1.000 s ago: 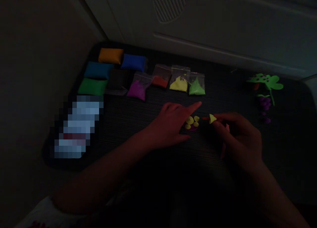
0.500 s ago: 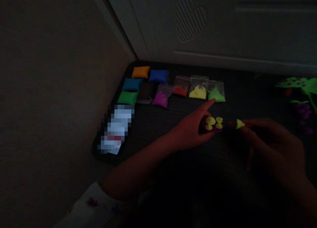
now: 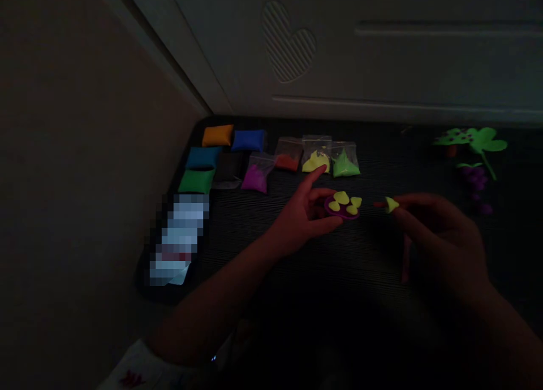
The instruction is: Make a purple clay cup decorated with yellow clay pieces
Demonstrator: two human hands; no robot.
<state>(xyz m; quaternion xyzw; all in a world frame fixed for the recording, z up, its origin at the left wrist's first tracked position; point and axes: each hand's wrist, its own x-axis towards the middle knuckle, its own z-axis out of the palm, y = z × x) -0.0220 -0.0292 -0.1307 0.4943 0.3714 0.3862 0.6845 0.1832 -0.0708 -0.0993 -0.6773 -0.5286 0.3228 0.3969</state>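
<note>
My left hand (image 3: 299,217) grips a small purple clay disc (image 3: 344,214) at its left side, the index finger stretched out above it. Several yellow clay pieces (image 3: 340,198) with pointed tops stand on the disc. To the right, my right hand (image 3: 445,237) pinches a small yellow clay cone (image 3: 391,204) between thumb and forefinger. A thin reddish tip (image 3: 379,204) juts left beside the cone, apart from the disc; what it belongs to is unclear. Below the right fingers lies a dim pinkish stick (image 3: 406,260), partly lost in shadow.
Bags of coloured clay lie behind and left, among them yellow (image 3: 316,162), light green (image 3: 345,165), red (image 3: 287,162) and magenta (image 3: 255,178). A blurred phone (image 3: 180,237) lies at the left edge. Purple grape-like clay (image 3: 475,178) and green clay leaves (image 3: 487,139) sit at right.
The whole view has shifted, so the tabletop things appear further left. The disc is tilted differently, and the pieces' pointed shapes show more. Both hands keep their hold.
</note>
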